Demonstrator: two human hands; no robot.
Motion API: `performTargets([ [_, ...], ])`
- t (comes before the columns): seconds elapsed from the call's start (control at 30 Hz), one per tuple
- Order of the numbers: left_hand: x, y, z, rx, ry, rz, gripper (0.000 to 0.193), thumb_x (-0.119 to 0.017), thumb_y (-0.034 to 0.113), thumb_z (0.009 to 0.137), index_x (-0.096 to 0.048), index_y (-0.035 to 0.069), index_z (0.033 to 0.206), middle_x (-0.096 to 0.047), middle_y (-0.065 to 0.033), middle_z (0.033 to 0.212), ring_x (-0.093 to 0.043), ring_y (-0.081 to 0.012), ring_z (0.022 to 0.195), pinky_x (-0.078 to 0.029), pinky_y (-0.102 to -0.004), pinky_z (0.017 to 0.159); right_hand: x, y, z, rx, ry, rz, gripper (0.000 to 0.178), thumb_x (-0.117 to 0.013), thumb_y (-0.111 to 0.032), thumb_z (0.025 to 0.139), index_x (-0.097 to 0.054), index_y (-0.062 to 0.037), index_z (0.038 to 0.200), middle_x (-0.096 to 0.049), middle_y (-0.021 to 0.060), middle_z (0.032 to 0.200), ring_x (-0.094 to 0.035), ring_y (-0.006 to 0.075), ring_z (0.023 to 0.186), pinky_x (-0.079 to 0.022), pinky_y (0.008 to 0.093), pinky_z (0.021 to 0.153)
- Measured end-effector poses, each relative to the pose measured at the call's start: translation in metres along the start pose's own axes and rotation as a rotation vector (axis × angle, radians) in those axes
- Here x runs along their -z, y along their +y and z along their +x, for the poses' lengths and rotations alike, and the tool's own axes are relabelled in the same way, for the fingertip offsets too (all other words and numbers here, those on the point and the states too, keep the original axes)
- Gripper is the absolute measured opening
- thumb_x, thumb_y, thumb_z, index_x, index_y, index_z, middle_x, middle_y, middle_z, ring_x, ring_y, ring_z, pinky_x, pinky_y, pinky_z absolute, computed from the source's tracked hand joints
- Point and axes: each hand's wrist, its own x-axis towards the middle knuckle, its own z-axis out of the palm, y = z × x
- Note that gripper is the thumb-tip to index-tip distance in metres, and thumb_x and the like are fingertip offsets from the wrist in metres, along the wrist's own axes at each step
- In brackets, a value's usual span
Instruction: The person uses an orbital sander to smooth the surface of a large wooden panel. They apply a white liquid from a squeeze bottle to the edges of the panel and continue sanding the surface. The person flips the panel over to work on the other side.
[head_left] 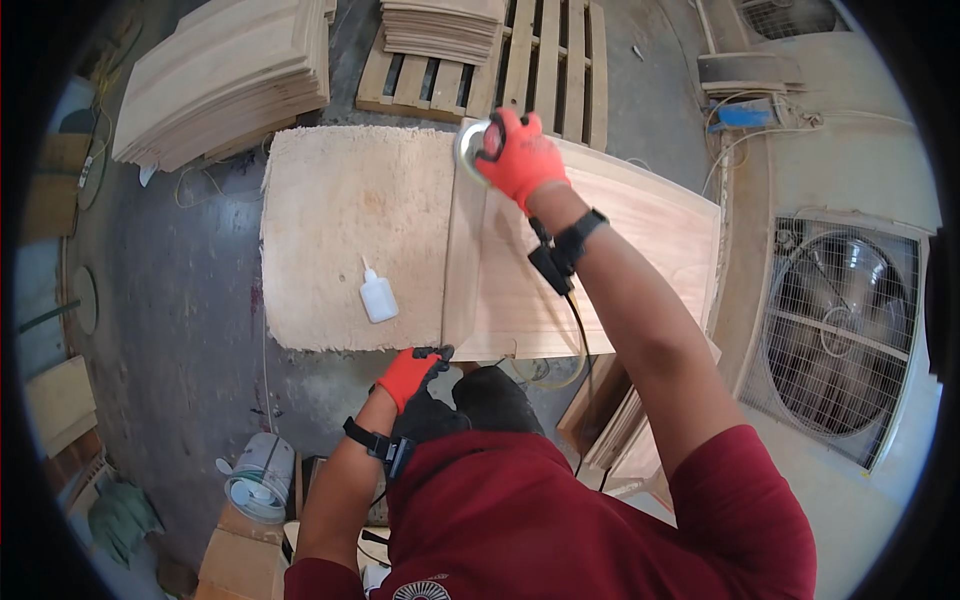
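The panel point(620, 240) lies ahead and to the right, its left strip point(463, 250) running lengthwise away from the body. The right hand point(525, 165) wraps around the sander point(466, 155) at the strip's far end; the left hand point(408, 375) — nearer the body — is at the near end, fingers curled, though whether they pinch the edge I cannot tell.

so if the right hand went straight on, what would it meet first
Past the far edge of the wooden panel, the slatted pallet looks first in line, but it seems lower, so the right hand might pass above.
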Motion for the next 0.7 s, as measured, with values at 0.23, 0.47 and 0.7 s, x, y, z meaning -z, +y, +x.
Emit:
performTargets([
  [0.23, 0.002, -0.013, 0.003, -0.102, 0.121, 0.274, 0.034, -0.063, 0.035, 0.094, -0.074, 0.003, 0.093, -0.066, -0.0026, 0.073, -0.057, -0.0131, 0.065, -0.044, -0.0316, 0.059, -0.014, -0.02, 0.0, 0.072, -0.022, 0.044, 0.057, -0.073, -0.038, 0.082, -0.051, -0.0192, 0.131, -0.052, 0.0251, 0.124, -0.067, 0.0449, 0.096, -0.056, 0.0497, 0.086],
  [0.47, -0.005, 0.014, -0.011, 0.003, 0.148, 0.391, 0.033, -0.061, 0.028, 0.095, -0.072, -0.001, 0.104, -0.072, -0.0126, 0.088, -0.065, -0.0191, 0.081, -0.051, -0.0358, 0.074, -0.004, 0.003, 0.015, -0.1, 0.023, 0.018, 0.059, -0.074, -0.037, 0.08, -0.051, -0.0169, 0.131, -0.05, 0.0251, 0.129, -0.065, 0.0442, 0.103, -0.055, 0.048, 0.09],
  [0.7, -0.009, 0.031, -0.021, -0.077, 0.184, 0.407, 0.038, -0.062, 0.034, 0.095, -0.071, -0.003, 0.1, -0.073, -0.0158, 0.089, -0.067, -0.0243, 0.082, -0.052, -0.0391, 0.075, 0.001, 0.064, -0.01, -0.273, 0.101, 0.065, 0.057, -0.07, -0.031, 0.083, -0.049, -0.0171, 0.134, -0.049, 0.0266, 0.131, -0.065, 0.0443, 0.104, -0.056, 0.0507, 0.087],
])
